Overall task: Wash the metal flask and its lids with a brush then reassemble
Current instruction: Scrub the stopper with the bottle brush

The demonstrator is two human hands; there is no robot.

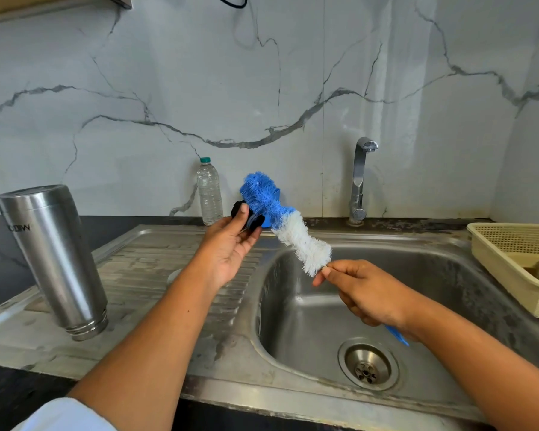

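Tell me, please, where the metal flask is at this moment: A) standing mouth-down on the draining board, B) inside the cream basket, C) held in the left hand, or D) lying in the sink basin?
A: the metal flask stands upside down, threaded mouth on the draining board, while the left hand holds a black lid and the right hand the brush.

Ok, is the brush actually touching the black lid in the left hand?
Touching. In the head view the brush presses its blue bristles against the black lid held in the left hand, with no gap between them.
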